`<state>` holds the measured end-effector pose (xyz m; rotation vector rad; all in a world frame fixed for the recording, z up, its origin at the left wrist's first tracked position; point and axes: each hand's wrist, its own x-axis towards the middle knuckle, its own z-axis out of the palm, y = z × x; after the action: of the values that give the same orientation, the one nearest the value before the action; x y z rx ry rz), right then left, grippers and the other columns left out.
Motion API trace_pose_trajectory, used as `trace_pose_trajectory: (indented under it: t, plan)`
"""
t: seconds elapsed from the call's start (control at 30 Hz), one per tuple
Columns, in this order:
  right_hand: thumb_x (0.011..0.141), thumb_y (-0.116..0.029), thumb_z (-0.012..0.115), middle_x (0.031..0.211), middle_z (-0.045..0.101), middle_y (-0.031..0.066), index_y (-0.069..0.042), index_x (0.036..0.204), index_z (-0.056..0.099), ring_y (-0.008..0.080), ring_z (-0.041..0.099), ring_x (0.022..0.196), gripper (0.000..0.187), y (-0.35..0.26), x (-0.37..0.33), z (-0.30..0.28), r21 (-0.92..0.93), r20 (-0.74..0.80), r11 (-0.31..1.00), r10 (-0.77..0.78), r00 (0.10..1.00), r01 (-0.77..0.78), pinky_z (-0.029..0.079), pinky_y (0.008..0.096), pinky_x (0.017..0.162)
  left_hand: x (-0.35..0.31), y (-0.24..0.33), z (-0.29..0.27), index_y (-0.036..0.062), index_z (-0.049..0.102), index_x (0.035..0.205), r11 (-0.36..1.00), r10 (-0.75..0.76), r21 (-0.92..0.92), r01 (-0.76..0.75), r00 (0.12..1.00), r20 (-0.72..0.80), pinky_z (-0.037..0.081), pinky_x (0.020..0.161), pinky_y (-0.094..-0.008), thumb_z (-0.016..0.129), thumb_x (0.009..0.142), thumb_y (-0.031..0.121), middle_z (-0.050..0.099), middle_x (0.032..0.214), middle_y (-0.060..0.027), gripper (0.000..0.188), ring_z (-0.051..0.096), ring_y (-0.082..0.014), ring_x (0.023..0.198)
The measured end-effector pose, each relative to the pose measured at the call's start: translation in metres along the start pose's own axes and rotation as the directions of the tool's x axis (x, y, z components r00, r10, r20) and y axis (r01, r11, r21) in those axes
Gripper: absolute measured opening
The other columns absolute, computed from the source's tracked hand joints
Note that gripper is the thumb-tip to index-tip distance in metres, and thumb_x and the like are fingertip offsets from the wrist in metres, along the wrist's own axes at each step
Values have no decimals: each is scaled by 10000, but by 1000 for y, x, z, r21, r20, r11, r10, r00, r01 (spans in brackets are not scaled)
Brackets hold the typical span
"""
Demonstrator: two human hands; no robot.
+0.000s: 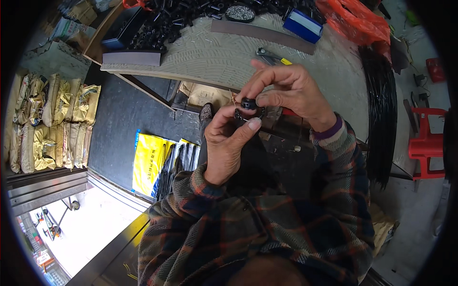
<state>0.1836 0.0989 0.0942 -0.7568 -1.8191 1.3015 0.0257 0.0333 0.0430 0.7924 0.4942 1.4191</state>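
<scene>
Head view, starting at the far left: wrapped packages stand in two rows, and beside them a yellow bag lies on a dark surface with thin black lengths across it. Further over, a heap of loose black parts covers the far side of the worktable. Near the middle, the left hand brings thumb and forefinger close together on a dark curved row of bead-like bits. Just above that row sits the black round part, pinched by the thumb and forefinger of the right hand, whose other fingers are loosely bent. Whether part and row are joined, I cannot tell. Pliers lie on the table beyond, held by neither hand. I judge this piece to be partway along: several bits already form the curve, while the round part is in the fingers and seems not finally seated. Plenty of loose parts remain; how many pieces are finished cannot be told. Rightmost, long black strands hang near a red stool.
</scene>
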Motion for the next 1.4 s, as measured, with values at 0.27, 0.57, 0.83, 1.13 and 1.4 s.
trace_pose_trajectory:
  t: [0.27, 0.57, 0.83, 1.13, 1.4]
  plan:
    - [704, -159, 722, 806, 646, 2, -88, 786, 639, 120, 587, 824, 136, -5, 3, -3, -186, 57, 975, -111, 992, 120, 145, 431, 1050, 0, -1, -2, 22, 565, 991, 1000, -6, -23, 6, 1000, -14, 426, 787, -208, 611, 777, -60, 577, 956, -17, 234, 527, -72, 873]
    - [667, -66, 677, 867, 621, -2, -116, 834, 592, 176, 554, 926, 194, -17, -13, 32, -732, -54, 657, -322, 945, 182, 96, 420, 1054, -5, 6, -19, 5, 536, 1045, 987, -104, -123, 107, 994, 28, 422, 809, -216, 608, 794, -28, 564, 980, -19, 264, 518, -71, 897]
    - [652, -59, 671, 854, 609, 17, -99, 834, 603, 199, 540, 934, 198, 5, -15, 35, -580, -99, 733, -496, 863, 355, 89, 405, 1051, -4, 4, -17, -5, 530, 1068, 999, 19, -31, -19, 1000, -15, 423, 794, -214, 614, 772, -44, 542, 931, -13, 311, 516, -82, 858]
    - [713, -62, 673, 925, 561, 63, 30, 959, 578, 150, 509, 936, 279, 38, -29, 71, 498, -385, 863, 128, 914, 89, 369, 270, 866, -6, 3, -23, 22, 529, 1038, 990, 140, 19, -139, 988, -70, 435, 811, -263, 637, 785, 84, 578, 964, -49, 282, 549, -136, 864]
    - [714, -52, 683, 811, 551, 32, -2, 808, 540, 98, 502, 741, 178, 15, -28, 88, 62, -197, 995, -66, 978, 79, 392, 219, 658, -20, 24, -36, 31, 517, 1004, 992, 103, 86, -97, 992, -72, 447, 795, -273, 625, 816, 162, 577, 922, -55, 253, 552, -131, 840]
